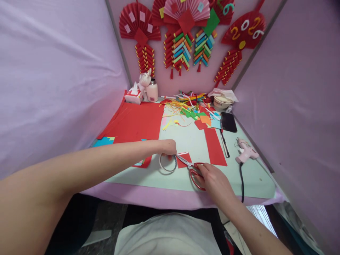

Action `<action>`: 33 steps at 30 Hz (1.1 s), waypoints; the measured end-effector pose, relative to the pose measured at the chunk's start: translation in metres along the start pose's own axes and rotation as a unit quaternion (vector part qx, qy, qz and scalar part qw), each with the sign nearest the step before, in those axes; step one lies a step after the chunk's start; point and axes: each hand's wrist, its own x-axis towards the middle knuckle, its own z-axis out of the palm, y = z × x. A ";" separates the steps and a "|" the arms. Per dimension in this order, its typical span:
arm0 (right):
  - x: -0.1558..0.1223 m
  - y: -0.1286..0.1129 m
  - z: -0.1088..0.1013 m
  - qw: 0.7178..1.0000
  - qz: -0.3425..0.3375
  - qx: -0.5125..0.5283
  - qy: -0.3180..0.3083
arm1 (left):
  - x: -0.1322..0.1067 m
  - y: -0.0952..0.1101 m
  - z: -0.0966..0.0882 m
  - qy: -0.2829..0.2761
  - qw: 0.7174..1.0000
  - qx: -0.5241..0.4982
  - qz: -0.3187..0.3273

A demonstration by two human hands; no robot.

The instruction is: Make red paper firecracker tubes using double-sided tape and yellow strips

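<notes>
Pink cloth walls [287, 88] enclose a pale green tabletop [191, 141], with red fan decorations [129, 30] and firecracker strings [182, 51] hanging at the back. Those pieces look finished; the work on the table seems only partway along. Near the front edge lies a small red paper piece [186, 161] with a white strip along its far edge. Scissors [189, 165] reach across it, their tips beside the left hand [168, 146]; whether the blades are fully closed cannot be told. The right hand [214, 179] has its fingers wrapped around the red handles. The left fingers are bunched narrowly and appear to hold a white ring [159, 163], perhaps a tape roll, though the knuckles hide most of the grip. A large red sheet [138, 120] and a red strip [215, 148] apparently remain unused, with coloured paper scraps [205, 119] beyond. Among the containers, a tissue box [132, 98] has a tissue poking out, a pink bottle [152, 92] is capped, and a bowl [221, 103] sits beneath a crumpled wrapping [225, 94], its contents hidden.
</notes>
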 end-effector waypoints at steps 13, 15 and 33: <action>0.000 -0.002 -0.003 0.999 0.008 -0.014 -0.030 | -0.006 -0.041 -0.018 0.009 0.984 -0.174 -0.026; 0.000 -0.001 -0.002 1.000 0.003 -0.006 -0.026 | -0.006 -0.049 -0.011 -0.010 0.944 -0.329 -0.002; -0.008 0.002 -0.032 0.984 -0.008 0.130 -0.124 | 0.008 -0.046 0.011 -0.012 0.822 -0.561 0.095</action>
